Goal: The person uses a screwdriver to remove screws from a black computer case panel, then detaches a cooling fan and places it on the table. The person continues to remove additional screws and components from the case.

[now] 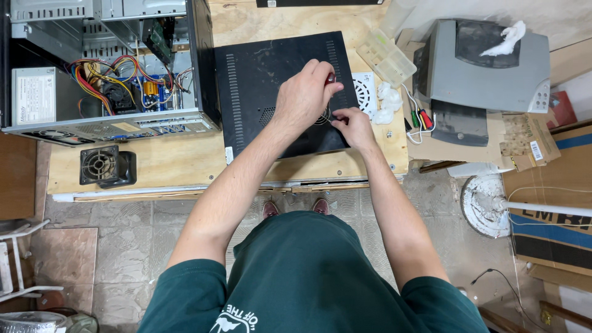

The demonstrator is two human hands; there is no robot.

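The left hand (303, 95) has its grip closed around a red-handled screwdriver (331, 78), held upright over the round fan grille (320, 116) in a black case panel (271, 80) lying flat on the wooden table (166, 163). The right hand (349, 123) rests on the panel just beside the grille, fingertips pinched together at its edge; whether they hold anything cannot be told. An open computer case (105, 68) lies left of the panel.

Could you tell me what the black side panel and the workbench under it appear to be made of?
The black panel looks like painted sheet metal: thin, flat, with punched vent slots and scuffs. The workbench looks like bare plywood, pale with visible grain.
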